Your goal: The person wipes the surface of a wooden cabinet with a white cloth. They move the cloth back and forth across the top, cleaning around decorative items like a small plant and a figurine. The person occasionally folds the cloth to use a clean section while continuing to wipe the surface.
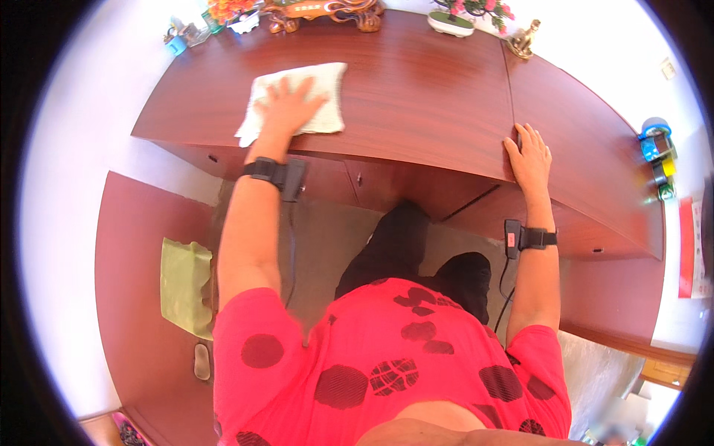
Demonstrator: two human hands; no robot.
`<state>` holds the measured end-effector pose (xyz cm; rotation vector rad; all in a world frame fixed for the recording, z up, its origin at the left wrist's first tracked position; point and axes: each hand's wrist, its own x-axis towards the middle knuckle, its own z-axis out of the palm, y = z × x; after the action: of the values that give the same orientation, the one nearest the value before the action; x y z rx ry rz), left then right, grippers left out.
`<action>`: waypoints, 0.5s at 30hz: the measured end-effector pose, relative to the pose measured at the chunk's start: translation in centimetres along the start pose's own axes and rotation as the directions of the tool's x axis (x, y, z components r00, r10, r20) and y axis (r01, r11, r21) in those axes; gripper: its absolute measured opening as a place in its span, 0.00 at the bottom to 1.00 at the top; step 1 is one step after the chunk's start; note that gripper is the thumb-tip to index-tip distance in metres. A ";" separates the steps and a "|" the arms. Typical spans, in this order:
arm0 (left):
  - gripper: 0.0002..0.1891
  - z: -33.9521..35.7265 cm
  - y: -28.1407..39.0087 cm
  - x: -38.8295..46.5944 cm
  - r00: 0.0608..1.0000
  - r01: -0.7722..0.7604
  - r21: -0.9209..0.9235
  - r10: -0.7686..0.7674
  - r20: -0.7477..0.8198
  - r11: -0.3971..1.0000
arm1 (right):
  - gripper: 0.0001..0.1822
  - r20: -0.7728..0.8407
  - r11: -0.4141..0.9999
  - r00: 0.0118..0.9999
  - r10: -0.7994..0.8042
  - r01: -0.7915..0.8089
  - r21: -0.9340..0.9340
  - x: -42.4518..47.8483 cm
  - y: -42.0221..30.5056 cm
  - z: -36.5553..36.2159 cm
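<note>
My left hand (291, 106) lies flat with fingers spread on a white cloth (329, 111), pressing it against the reddish-brown wooden cabinet top (424, 100) near its left front part. Further right, my right hand (530, 156) rests on the same surface at the front edge, close to a seam between two panels. A small dark object or gap shows beside its index finger; which one, I cannot tell. Both wrists carry black straps with small dark devices.
Along the back edge stand a carved wooden stand (326, 14), a potted pink-flowered plant (452, 25), a gold figurine (523, 40) and a blue container (177, 45). Several colourful items (658, 148) sit at the right end. A green cloth (187, 287) hangs at the left.
</note>
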<state>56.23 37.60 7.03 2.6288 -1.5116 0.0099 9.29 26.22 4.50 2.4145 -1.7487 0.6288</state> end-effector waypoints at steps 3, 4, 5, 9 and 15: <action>0.40 0.7 -11.8 2.5 0.982 0.188 0.012 -0.187 -0.036 0.982 | 0.29 0.007 1.000 1.000 0.014 -0.014 0.015 -0.1 -0.5 -0.2; 0.40 0.5 -15.2 2.5 0.954 0.298 0.002 -0.298 -0.043 0.955 | 0.29 0.009 1.000 1.000 0.015 -0.015 0.019 -0.1 -0.6 -0.2; 0.40 0.4 -17.2 2.6 0.915 0.400 -0.012 -0.400 -0.045 0.916 | 0.29 0.012 0.999 1.000 0.020 -0.021 0.027 0.0 -0.8 -0.2; 0.39 0.8 -18.0 2.8 0.860 0.498 -0.061 -0.501 -0.091 0.865 | 0.28 0.040 0.998 0.999 0.032 -0.034 0.052 0.1 -1.3 -0.8; 0.27 3.5 -0.6 -1.4 0.822 -0.341 0.158 0.375 -0.429 0.927 | 0.29 0.054 0.998 0.998 0.016 -0.019 0.051 0.3 -0.3 -0.6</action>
<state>55.88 38.81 3.41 2.1246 -1.8095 0.6741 9.50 26.22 5.23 2.4753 -1.7980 0.6245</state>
